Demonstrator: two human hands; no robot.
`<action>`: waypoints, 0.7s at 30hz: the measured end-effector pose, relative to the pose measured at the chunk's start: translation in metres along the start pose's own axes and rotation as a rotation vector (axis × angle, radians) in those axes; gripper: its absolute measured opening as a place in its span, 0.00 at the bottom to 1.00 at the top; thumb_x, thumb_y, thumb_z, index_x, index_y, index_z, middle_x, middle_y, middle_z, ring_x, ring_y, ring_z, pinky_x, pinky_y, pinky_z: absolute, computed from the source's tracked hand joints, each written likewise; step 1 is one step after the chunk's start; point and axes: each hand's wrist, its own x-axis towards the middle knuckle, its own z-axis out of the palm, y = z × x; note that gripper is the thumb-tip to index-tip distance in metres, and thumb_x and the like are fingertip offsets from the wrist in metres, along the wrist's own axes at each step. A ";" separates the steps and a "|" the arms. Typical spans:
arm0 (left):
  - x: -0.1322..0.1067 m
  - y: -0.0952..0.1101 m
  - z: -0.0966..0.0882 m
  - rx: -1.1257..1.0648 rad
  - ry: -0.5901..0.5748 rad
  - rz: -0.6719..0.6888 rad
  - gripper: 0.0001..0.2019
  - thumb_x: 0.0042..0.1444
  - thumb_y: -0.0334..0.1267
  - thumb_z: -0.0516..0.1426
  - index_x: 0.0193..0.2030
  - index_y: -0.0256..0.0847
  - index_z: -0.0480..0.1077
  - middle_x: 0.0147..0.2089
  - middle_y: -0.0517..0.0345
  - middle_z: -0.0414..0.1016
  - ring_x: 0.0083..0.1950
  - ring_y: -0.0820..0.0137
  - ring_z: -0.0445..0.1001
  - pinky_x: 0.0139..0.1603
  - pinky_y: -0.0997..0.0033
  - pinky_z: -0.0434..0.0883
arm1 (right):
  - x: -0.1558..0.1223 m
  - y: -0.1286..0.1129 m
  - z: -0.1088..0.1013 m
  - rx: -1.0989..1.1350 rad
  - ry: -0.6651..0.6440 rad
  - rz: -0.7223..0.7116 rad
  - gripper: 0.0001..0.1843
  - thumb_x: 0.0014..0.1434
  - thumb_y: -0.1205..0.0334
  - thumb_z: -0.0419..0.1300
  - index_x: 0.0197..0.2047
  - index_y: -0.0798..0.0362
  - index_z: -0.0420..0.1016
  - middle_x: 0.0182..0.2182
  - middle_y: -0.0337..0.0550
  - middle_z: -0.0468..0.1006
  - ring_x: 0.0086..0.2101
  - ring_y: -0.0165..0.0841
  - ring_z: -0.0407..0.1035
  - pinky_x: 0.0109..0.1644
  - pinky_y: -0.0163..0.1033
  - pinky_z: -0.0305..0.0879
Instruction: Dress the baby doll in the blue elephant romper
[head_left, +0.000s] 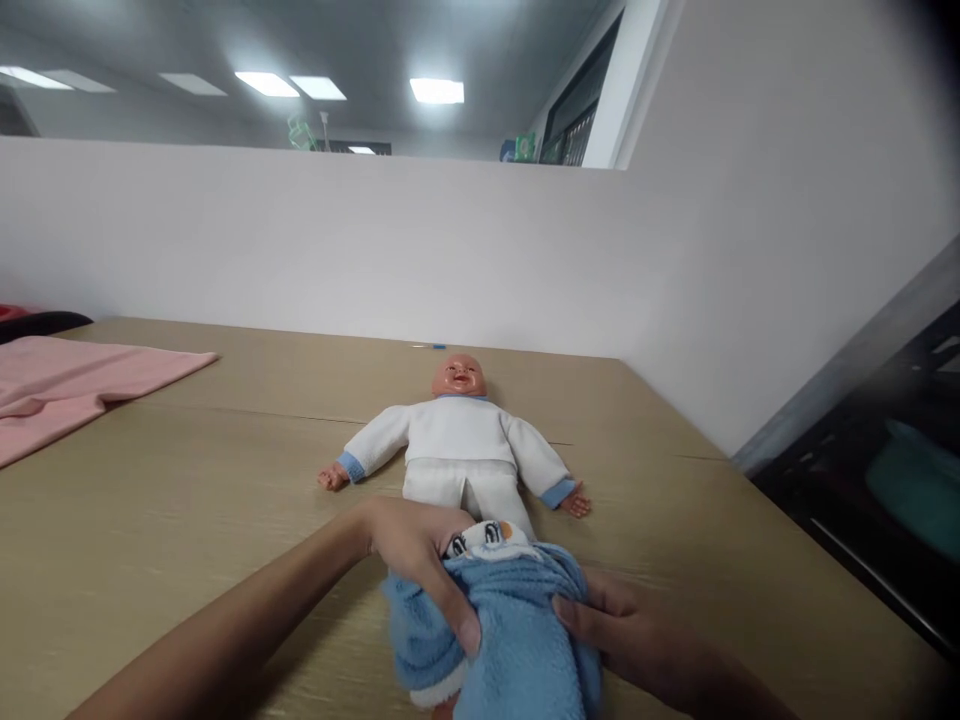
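A baby doll [459,440] in a white top and white trousers with blue cuffs lies on its back on the wooden table [187,500], arms spread. A fluffy blue garment [510,630] with a cartoon face on its front covers the doll's legs at the near edge. My left hand [420,560] grips the garment's left side, thumb pressed into the fleece. My right hand [622,625] holds its right side, fingers closed against the fabric.
A pink cloth [67,385] lies on the table's far left. A white partition wall [375,250] runs behind the table and along the right. A dark shelf [885,470] with a teal object stands at the right.
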 end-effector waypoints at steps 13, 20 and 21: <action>0.000 -0.009 -0.004 -0.152 0.024 0.109 0.34 0.34 0.46 0.82 0.48 0.35 0.82 0.39 0.60 0.83 0.41 0.65 0.80 0.53 0.70 0.81 | 0.004 0.010 0.006 0.176 -0.148 -0.161 0.32 0.60 0.35 0.73 0.54 0.53 0.82 0.35 0.42 0.80 0.34 0.32 0.72 0.45 0.36 0.70; 0.002 -0.017 -0.009 -0.082 0.054 0.126 0.32 0.33 0.47 0.82 0.43 0.35 0.80 0.38 0.57 0.85 0.40 0.61 0.82 0.54 0.62 0.83 | 0.008 0.017 0.012 0.272 -0.161 -0.171 0.27 0.62 0.36 0.72 0.42 0.55 0.79 0.28 0.38 0.75 0.26 0.26 0.66 0.34 0.30 0.63; 0.002 -0.017 -0.008 -0.062 0.065 0.139 0.32 0.33 0.49 0.82 0.42 0.35 0.80 0.37 0.57 0.84 0.39 0.61 0.82 0.54 0.60 0.83 | 0.006 0.012 0.013 0.221 -0.177 -0.172 0.31 0.59 0.33 0.73 0.45 0.56 0.79 0.28 0.39 0.76 0.26 0.27 0.67 0.34 0.31 0.65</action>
